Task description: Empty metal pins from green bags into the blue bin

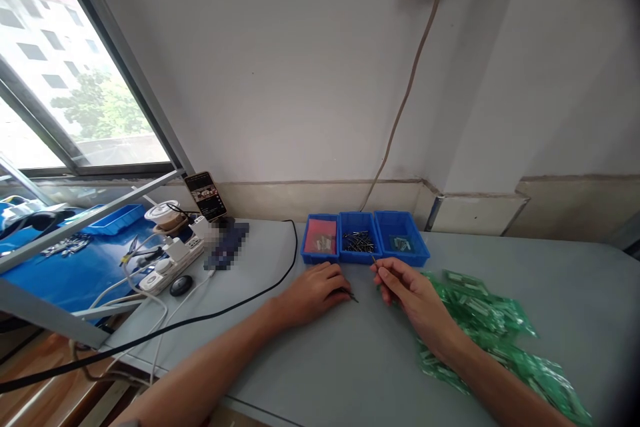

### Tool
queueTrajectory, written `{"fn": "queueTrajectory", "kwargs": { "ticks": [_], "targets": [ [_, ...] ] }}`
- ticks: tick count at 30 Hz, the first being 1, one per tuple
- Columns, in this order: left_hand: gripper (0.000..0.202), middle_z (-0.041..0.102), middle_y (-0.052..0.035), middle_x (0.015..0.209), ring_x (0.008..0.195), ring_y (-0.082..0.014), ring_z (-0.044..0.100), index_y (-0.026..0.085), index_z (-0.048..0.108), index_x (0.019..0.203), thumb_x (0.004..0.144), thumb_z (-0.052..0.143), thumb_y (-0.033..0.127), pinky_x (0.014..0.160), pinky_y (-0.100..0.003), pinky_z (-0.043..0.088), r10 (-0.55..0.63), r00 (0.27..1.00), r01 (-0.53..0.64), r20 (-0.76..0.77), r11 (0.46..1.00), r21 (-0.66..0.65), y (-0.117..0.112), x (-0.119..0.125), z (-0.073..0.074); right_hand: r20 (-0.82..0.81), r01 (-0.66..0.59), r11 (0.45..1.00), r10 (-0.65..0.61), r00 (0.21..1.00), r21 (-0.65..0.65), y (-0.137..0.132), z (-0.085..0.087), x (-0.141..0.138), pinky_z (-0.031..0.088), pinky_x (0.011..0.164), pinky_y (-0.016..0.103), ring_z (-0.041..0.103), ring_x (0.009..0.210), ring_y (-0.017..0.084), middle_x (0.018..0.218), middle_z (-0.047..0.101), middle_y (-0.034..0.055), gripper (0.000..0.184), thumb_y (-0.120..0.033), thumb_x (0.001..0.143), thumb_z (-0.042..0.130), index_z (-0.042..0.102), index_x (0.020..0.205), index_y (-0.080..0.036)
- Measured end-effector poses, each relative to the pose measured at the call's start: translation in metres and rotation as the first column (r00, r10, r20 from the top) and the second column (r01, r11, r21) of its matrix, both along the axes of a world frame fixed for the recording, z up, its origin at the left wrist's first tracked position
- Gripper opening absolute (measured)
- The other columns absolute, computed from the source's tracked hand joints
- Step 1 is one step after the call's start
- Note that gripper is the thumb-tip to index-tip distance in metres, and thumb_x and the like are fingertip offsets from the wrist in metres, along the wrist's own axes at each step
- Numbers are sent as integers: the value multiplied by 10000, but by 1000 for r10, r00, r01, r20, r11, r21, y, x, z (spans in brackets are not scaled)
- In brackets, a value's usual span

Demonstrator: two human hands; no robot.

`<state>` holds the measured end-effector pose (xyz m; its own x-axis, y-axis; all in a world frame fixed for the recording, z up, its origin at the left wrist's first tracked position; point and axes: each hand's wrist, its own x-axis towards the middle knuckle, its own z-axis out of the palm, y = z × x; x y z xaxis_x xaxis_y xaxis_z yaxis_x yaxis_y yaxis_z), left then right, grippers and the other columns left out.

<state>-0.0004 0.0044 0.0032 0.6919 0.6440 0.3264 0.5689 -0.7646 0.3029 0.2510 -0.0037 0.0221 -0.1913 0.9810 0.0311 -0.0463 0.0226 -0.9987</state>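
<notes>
My left hand (317, 295) rests on the grey table, its fingers curled over a few thin dark metal pieces (353, 296) that look like screws. To the right, my right hand (407, 283) pinches a small thin brass-coloured piece (374, 259) between thumb and fingertips, just in front of the blue bins. In the middle blue bin (359, 257) lies a heap of dark, thin screw-like metal parts (358, 241). The left blue bin (320, 257) holds a pink packet with pale pieces. A small clear bag (401, 244) of parts sits inside the right blue bin (417, 257).
Green plastic bags (480, 310) of parts lie under and beside my right forearm. A black cable (240, 295) crosses the table at left, near a power strip (173, 263), a black mouse (181, 285) and a propped phone (206, 196). A wall stands behind the bins.
</notes>
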Motion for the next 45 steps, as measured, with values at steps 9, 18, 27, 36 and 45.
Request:
{"fn": "queueTrajectory", "kwargs": {
  "ticks": [9,18,27,36,45],
  "targets": [
    [215,687,-69,1081,1028,-188,638,191,696,1114,1096,538,335,927,-298,523,-25,999,26,40,999,-31,-1,0,1,33,79,996,-81,996,48,7,-3,5,511,673,337,603,729,210,798,681,46,434,-628,801,823,726,954,-234],
    [210,685,-78,1074,1027,-197,633,196,715,1119,1083,564,338,910,-297,534,-29,997,31,69,999,-32,2,-1,0,41,102,991,-106,994,81,12,-11,5,510,650,335,571,692,187,890,695,58,438,-648,841,775,744,982,-234],
    [228,691,-77,1072,1020,-196,630,203,725,1130,1083,566,359,903,-301,526,-16,999,17,49,1000,-10,2,-3,-1,-45,55,998,-55,998,14,10,-12,5,473,634,318,522,689,161,927,644,46,441,-652,874,747,762,1035,-241],
    [241,678,-83,1081,1040,-205,625,203,740,1121,1082,565,364,908,-314,532,-4,999,4,46,1000,-3,2,-3,1,-19,58,998,-57,998,28,10,-9,6,463,655,331,511,692,173,960,666,46,420,-635,851,773,745,1029,-256],
    [242,678,-82,1086,1041,-211,621,205,739,1121,1084,560,364,926,-323,522,-11,999,11,43,1000,7,3,-3,0,255,43,945,-130,958,323,4,-12,1,469,727,356,579,778,233,879,654,38,212,-491,909,738,732,911,-279]
  ]
}}
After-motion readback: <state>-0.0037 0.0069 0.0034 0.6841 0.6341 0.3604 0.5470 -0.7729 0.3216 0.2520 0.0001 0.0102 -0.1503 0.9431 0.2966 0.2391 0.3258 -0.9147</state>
